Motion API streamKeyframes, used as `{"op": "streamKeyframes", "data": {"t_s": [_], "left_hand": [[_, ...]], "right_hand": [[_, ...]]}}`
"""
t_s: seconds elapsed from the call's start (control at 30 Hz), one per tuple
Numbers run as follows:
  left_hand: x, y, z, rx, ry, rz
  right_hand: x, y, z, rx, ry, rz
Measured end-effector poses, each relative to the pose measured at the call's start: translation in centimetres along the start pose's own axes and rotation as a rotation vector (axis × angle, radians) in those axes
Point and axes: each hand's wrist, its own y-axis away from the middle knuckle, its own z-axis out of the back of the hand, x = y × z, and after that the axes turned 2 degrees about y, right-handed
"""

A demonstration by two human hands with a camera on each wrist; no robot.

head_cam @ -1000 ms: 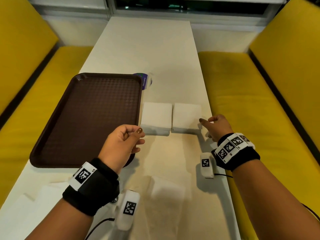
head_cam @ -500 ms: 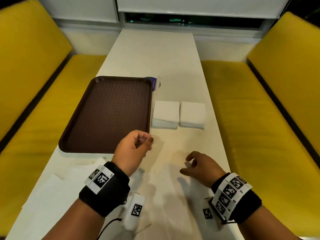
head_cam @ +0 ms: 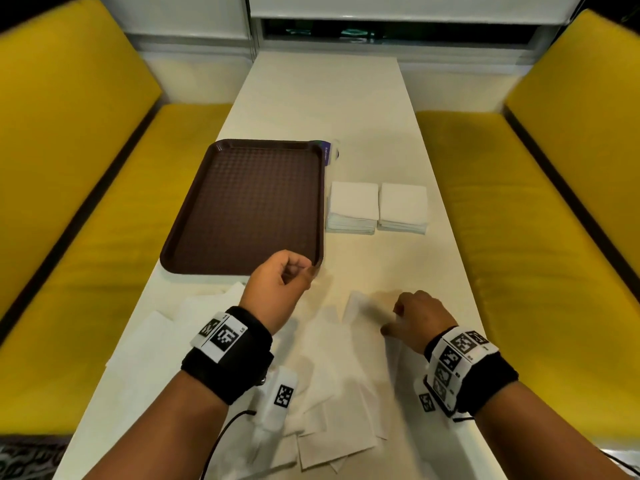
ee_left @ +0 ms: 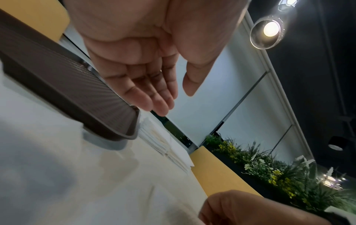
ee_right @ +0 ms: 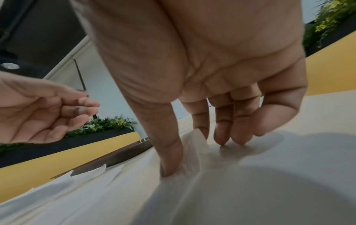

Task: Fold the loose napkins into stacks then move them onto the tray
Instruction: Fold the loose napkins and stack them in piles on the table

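A brown tray (head_cam: pixel 242 202) lies left of centre on the white table. Two folded napkin stacks (head_cam: pixel 353 209) (head_cam: pixel 403 206) sit side by side just right of it. Loose white napkins (head_cam: pixel 329 386) are spread over the near end of the table. My right hand (head_cam: pixel 391 320) is down on one loose napkin (head_cam: pixel 363 306). In the right wrist view its thumb (ee_right: pixel 169 159) and forefinger pinch that napkin's raised edge (ee_right: pixel 194 146). My left hand (head_cam: pixel 301 275) hovers by the tray's near right corner, fingers (ee_left: pixel 154 97) relaxed and holding nothing.
Yellow bench seats (head_cam: pixel 104 237) (head_cam: pixel 536 254) flank the narrow table. A small purple-labelled item (head_cam: pixel 329 154) lies at the tray's far right corner. More loose napkins (head_cam: pixel 162 341) lie near the left edge, in front of the tray.
Both hands have drawn back from the folded stacks toward me. My right hand has come down onto a loose napkin and taken its edge. The left hand stays empty.
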Motion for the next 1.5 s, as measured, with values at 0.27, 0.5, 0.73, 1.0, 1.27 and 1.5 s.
{"op": "streamKeyframes", "data": {"t_s": [0.27,0.5,0.73,1.0,1.27,1.5], "left_hand": [[1.5,1.5,2.1,0.030,-0.032,0.043],[0.5,2.6,0.5,0.142,-0.019,0.002],[-1.5,3.2,-1.5,0.363,0.249,0.010],[-3.7,3.5,-0.8,0.274,0.460,0.002],[-3.8,3.2,0.4,0.172,0.422,0.025],[-4.4,3.4,1.1,0.141,0.343,-0.121]], "right_hand": [[-0.8,1.6,0.2,-0.159,-0.417,0.005],[0.3,5.5,4.4,-0.287,-0.817,0.249],[2.8,8.7,8.6,-0.240,-1.034,0.420],[3.0,8.9,7.4,-0.191,-1.201,0.279],[3.4,8.6,5.8,-0.327,-1.173,0.319],[3.3,8.2,5.2,-0.369,-1.082,0.424]]}}
